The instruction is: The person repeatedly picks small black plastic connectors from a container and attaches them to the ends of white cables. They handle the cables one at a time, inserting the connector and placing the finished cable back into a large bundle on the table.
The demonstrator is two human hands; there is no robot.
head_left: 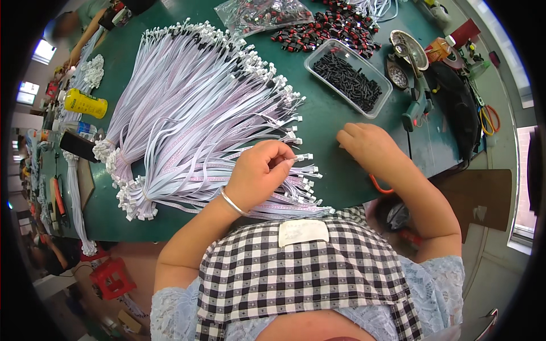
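1. Head view, left side: the left hand (259, 173) was closed in a pinch on the white connector (304, 157) at the end of one flat ribbon cable, a metal bangle (233, 203) on its wrist.
2. Head view, cables: that cable belonged to the large fan of pale ribbon cables (193, 108) spread over the green counter (333, 136), its connector ends lying just under the hand.
3. Head view, right side: the right hand (367, 145) rested on the counter with fingers curled loosely, gripping nothing visible (palm down, near the cable ends).
4. Head view, beyond the hands: a clear plastic tray (348, 78) held small black parts; red-and-black components (330, 28) lay behind it, and a yellow bottle (85, 103) lay far left.
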